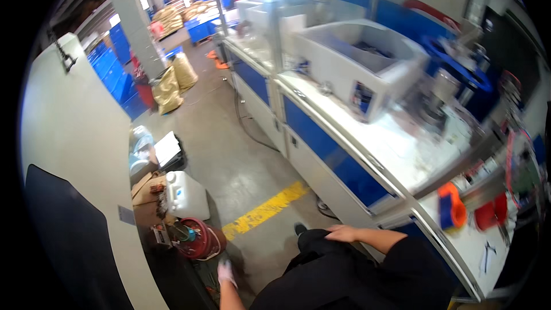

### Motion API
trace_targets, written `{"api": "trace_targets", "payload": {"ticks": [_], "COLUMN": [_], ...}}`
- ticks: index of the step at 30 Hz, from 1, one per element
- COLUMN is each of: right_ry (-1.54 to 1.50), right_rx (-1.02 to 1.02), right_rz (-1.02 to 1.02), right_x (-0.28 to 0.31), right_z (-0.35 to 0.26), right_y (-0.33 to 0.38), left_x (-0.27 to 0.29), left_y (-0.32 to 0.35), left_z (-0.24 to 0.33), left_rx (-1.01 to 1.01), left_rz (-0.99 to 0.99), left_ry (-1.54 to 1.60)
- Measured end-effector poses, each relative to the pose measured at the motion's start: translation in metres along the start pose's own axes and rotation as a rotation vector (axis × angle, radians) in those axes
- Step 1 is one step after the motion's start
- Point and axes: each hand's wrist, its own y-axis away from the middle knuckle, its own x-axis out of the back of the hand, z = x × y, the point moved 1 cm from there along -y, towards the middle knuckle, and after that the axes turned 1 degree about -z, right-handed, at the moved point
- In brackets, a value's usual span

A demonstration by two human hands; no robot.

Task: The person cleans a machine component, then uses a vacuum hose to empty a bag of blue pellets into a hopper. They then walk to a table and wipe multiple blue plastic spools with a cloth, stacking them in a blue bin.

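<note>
1. While I look straight down, I see the right hand lying flat on the dark trouser leg, fingers together and stretched along the thigh, gripping nothing.
2. Lower left, the left hand hangs toward the floor in a pale glove; I cannot tell how its fingers stand, and it holds nothing I can make out.
3. Just beside that hand sits a red drum with tools on top, and behind it a white plastic canister next to cardboard scraps.
4. A yellow floor stripe runs between the drum and the long blue-and-white workbench on my right.
5. On the bench end near the right arm stands an orange-and-blue object, with red cups beside it.
6. Farther along the bench sits a large white bin.
7. Across the aisle, tan sacks lean near stacked blue crates.
</note>
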Motion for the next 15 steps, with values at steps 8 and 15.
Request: {"api": "trace_targets", "payload": {"ticks": [8,15], "right_ry": [-0.844,-0.113], "right_rx": [-1.155,-0.345], "right_rz": [0.558,0.261], "right_x": [0.072,0.276], "right_z": [0.098,0.032], "right_y": [-0.155,-0.459], "left_x": [0.034,0.025], "left_y": [-0.247,-0.287], "left_z": [0.148,0.123], "left_rx": [-0.211,0.374], "left_rz": [-0.021,-0.379], "left_ry": [0.265,-0.279]}}
